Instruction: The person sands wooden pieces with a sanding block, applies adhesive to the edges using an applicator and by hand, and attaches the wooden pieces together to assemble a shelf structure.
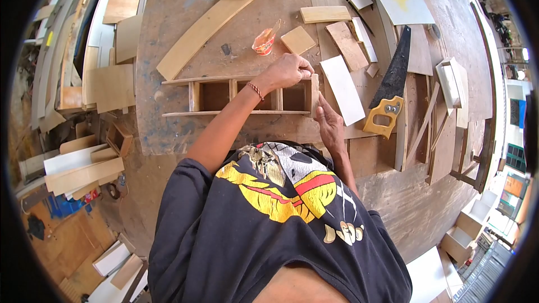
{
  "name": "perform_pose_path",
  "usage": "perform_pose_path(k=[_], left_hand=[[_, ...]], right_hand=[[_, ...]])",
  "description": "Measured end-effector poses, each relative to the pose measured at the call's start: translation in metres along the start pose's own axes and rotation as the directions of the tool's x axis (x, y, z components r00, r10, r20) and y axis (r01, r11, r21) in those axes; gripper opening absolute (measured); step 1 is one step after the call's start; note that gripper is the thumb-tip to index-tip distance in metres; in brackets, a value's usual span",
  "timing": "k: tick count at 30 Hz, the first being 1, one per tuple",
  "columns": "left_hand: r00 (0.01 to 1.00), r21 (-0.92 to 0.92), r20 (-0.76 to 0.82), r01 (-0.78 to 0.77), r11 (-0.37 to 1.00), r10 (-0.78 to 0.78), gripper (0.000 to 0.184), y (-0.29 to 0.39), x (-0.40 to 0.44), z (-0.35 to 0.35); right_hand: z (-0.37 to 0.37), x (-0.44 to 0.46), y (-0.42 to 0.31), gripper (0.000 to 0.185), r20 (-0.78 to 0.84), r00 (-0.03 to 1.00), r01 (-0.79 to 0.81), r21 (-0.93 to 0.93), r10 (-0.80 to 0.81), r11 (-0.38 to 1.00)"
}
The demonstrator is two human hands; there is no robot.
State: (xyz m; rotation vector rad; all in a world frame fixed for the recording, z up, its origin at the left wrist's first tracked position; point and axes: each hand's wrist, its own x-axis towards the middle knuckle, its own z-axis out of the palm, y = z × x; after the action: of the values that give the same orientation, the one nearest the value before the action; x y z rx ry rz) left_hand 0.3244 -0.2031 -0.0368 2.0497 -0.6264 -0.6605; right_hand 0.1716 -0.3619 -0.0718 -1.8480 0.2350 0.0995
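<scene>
A narrow wooden frame (222, 114) with crosspieces dividing it into compartments lies on the workbench in front of me. A short wooden end piece (314, 96) stands across its right end. My left hand (289, 71), reaching over the frame, is closed with its fingers at the far right corner. At the near right corner, my right hand (330, 122) grips the end piece, thumb and fingers partly hidden. Beyond the left hand sits a small red-and-white cup (264, 42) with a stick in it.
A handsaw (387, 90) with a yellow handle lies to the right. Near it are a white board (342, 91) and several wood offcuts. A long curved wooden strip (219, 17) lies at the far left of the workbench (160, 129). Stacked boards (84, 168) stand at left.
</scene>
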Motion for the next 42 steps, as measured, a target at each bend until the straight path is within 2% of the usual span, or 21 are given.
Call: perform_pose_path(k=[6,9,11,20,21,23,26,28,29,30,33,35,37,38,40,41,42], left_hand=[[1.0,-0.027,0.029,0.005,1.0,-0.004,0.026,0.002,0.002,-0.005],[0.998,-0.015,0.049,0.033,0.999,-0.032,0.028,0.005,0.0,-0.008],[0.998,0.032,0.054,0.021,0.999,-0.022,0.029,-0.001,0.002,-0.007],[0.996,0.027,0.069,0.057,0.998,-0.059,0.027,-0.002,-0.001,-0.007],[0.996,0.027,0.067,0.06,0.998,-0.061,0.027,-0.002,-0.002,-0.007],[0.997,0.015,0.055,0.059,0.998,-0.06,0.027,-0.001,-0.003,-0.007],[0.997,0.029,0.047,0.053,0.998,-0.055,0.027,-0.002,-0.003,-0.007],[0.997,0.01,-0.033,-0.073,0.997,0.074,0.027,-0.016,-0.001,0.001],[0.995,0.01,-0.036,-0.091,0.996,0.091,0.027,-0.014,-0.002,0.0],[0.993,0.036,-0.042,-0.113,0.993,0.114,0.027,-0.019,0.001,0.003],[0.996,0.0,-0.05,-0.069,0.998,0.069,0.026,-0.02,0.0,0.005],[0.998,-0.014,-0.035,-0.05,0.999,0.049,0.026,-0.016,-0.003,0.007],[0.986,0.254,-0.135,-0.06,0.965,0.097,0.035,-0.01,-0.009,0.015],[0.986,0.253,-0.135,-0.061,0.966,0.098,0.035,-0.009,-0.014,0.02],[0.854,0.622,-0.42,0.024,0.783,0.308,0.049,-0.008,-0.027,0.03],[0.854,0.619,-0.412,0.008,0.785,0.317,0.049,-0.006,-0.036,0.033],[0.848,0.638,-0.44,0.063,0.767,0.296,0.053,-0.005,-0.048,0.033]], right_hand=[[0.002,0.001,-0.013,0.041,-0.014,1.0,0.025,-0.055,-0.026,0.998],[0.002,0.005,-0.021,0.042,-0.049,0.997,0.049,-0.146,-0.056,0.988],[0.001,0.008,-0.024,0.044,-0.046,0.999,-0.024,-0.162,0.017,0.987],[0.007,0.018,-0.024,0.044,-0.057,0.993,-0.115,-0.156,0.107,0.981],[0.008,0.018,-0.022,0.044,-0.053,0.993,-0.114,-0.156,0.107,0.981],[0.008,0.019,-0.018,0.044,-0.093,0.996,-0.014,-0.187,-0.003,0.982],[0.009,0.018,-0.02,0.042,-0.101,0.994,-0.054,-0.156,0.038,0.986],[0.007,0.017,-0.023,0.041,-0.074,0.996,-0.065,-0.133,0.056,0.989],[0.008,0.018,-0.022,0.04,-0.052,0.996,-0.079,-0.116,0.073,0.99],[0.009,0.02,-0.011,0.04,-0.065,0.998,-0.021,-0.112,0.014,0.993],[0.013,0.02,-0.01,0.045,-0.077,0.996,0.049,-0.08,-0.055,0.996],[0.01,0.019,-0.02,0.051,-0.08,0.997,-0.022,-0.196,0.006,0.98],[0.011,0.019,-0.027,0.053,-0.09,0.996,-0.031,-0.214,0.012,0.976],[0.011,0.018,-0.028,0.055,-0.104,0.994,-0.046,-0.232,0.022,0.972],[0.013,0.018,-0.027,0.054,-0.111,0.993,-0.052,-0.245,0.025,0.968],[0.013,0.019,-0.025,0.054,-0.121,0.992,-0.058,-0.256,0.027,0.965],[0.017,0.019,-0.019,0.049,-0.173,0.984,-0.002,-0.25,-0.042,0.968]])
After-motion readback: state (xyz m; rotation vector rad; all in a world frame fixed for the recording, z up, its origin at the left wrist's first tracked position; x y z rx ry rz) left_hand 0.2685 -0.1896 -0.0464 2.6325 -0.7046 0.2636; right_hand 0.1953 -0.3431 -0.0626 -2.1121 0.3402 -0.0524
